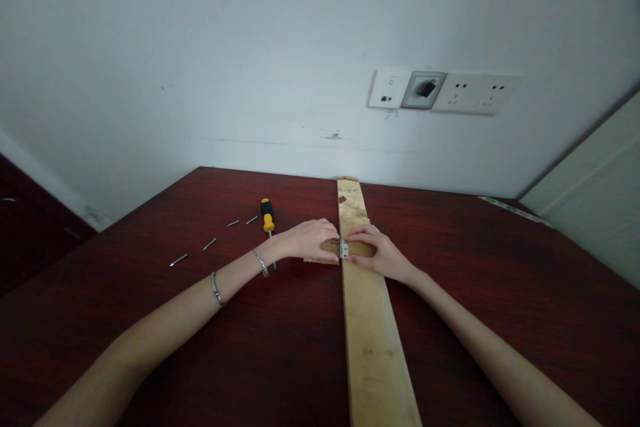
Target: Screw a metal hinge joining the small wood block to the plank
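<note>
A small metal hinge [343, 249] lies across the left edge of a long wooden plank [373, 347]. Its other side reaches over a shorter wooden piece [323, 261], mostly covered by my left hand [313, 239]. That hand's thumb and fingertips are closed on the hinge's left side. From the right, my right hand [380, 253] rests on the plank, thumb and fingers curved in a pinch at the hinge's right side. Left of my left hand lies a screwdriver [267, 213] with a yellow and black handle; my wrist hides part of its shaft.
Several loose screws, one of them a silver screw [209, 244], lie on the dark red table [200, 347] to the left. The plank's far end reaches the white wall [250, 67]. Wall sockets [470, 93] and a black plug [427, 88] are above the table.
</note>
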